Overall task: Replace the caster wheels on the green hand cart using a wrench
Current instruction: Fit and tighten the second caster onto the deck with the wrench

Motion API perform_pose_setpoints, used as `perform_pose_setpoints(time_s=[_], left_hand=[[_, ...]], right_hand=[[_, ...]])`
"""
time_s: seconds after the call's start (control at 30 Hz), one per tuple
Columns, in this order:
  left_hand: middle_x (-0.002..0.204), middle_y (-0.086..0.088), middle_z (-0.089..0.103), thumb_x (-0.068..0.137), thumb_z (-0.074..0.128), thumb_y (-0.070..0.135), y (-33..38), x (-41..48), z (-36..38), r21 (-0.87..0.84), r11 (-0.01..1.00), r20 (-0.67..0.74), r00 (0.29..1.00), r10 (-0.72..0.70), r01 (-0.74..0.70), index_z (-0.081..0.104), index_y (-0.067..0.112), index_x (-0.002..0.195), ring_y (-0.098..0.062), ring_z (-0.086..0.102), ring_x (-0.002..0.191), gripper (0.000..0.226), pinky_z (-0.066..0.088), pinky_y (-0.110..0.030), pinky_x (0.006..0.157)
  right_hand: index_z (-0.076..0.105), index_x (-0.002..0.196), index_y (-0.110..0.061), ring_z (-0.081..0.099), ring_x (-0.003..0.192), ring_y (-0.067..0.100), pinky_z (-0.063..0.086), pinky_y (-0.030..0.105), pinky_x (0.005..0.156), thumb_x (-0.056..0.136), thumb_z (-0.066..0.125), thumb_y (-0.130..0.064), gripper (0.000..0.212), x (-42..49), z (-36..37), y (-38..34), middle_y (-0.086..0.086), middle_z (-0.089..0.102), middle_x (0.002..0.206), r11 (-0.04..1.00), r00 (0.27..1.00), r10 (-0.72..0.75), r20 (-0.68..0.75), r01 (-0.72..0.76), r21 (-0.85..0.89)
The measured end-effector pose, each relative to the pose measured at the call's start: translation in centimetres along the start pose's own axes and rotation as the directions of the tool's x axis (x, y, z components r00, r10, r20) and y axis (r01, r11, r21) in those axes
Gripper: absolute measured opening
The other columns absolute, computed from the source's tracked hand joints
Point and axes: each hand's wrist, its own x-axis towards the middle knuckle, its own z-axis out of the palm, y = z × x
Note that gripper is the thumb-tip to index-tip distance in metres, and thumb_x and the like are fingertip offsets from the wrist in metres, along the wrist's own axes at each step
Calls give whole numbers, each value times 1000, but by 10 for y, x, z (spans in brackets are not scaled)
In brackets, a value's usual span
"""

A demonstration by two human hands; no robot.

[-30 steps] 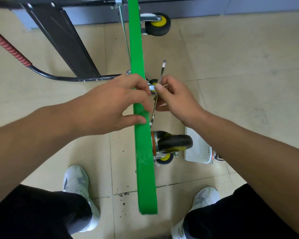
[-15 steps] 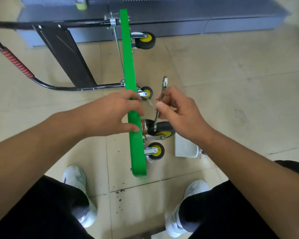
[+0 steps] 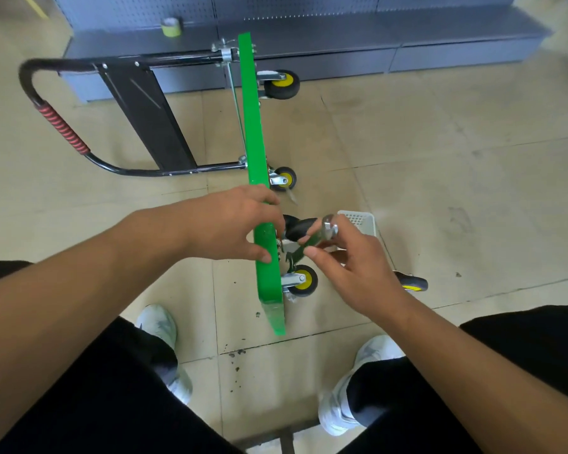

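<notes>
Vs 0.5 s ago we see the wrench tipped from upright to slanted and blurred. Right hand pinches its shiny metal shaft beside the black rubber caster. Left hand stays clamped on the flat green cart deck, which stands on edge on the tiled floor. White perforated basket sits behind.

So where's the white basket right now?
Head view: on the floor, right of the green cart deck, partly hidden behind the right hand; white basket.
</notes>
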Motion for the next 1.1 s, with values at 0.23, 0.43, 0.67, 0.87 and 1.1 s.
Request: perform_pose_setpoints(time_s=[0.23, 0.43, 0.67, 0.87, 1.1], left_hand=[[164, 3, 16, 84, 74, 47, 14, -29, 19, -111, 994, -24, 999, -28, 25, 50, 38, 139, -15, 16, 151, 60, 24, -33, 121], [164, 5, 11, 83, 75, 48, 20, -27, 16, -104, 994, 12, 999, -44, 45, 51, 40, 138, -15, 8, 152, 60, 17, -24, 118], [165, 6, 9, 85, 72, 52, 23, -26, 11, -42, 997, 68, 996, -62, 65, 47, 43, 139, -14, 4, 152, 60, 18, -26, 119], [165, 7, 10, 84, 72, 54, 20, -26, 11, -37, 998, 65, 997, -50, 53, 48, 45, 138, -16, 4, 151, 60, 20, -32, 120], [164, 7, 12, 84, 71, 55, 15, -26, 13, -39, 998, 57, 998, -38, 41, 48, 47, 137, -17, 6, 151, 58, 24, -38, 121]], right_hand=[[65, 111, -33, 67, 76, 15, 56, 22, 68, 94, 75, -18, 25, -32, 0, 19, -6, 73, 105, 988, 992, -123, 9, 123, -97], [60, 91, -26, 77, 91, 20, 63, 46, 77, 93, 60, 2, 28, -48, 19, 36, -1, 66, 103, 992, 996, 34, -88, -23, 121], [73, 125, -16, 72, 77, 0, 59, 16, 71, 100, 63, -10, 28, -51, 16, 49, -12, 74, 104, 983, 996, -93, -12, 90, -158], [74, 118, -20, 70, 73, 2, 59, 29, 70, 100, 64, -22, 21, -52, 10, 39, -10, 75, 91, 961, 992, -122, -5, 117, -250], [74, 104, -23, 72, 77, 1, 55, 24, 73, 99, 60, -34, 18, -49, -4, 22, -14, 76, 85, 954, 990, -86, -111, 49, -297]])
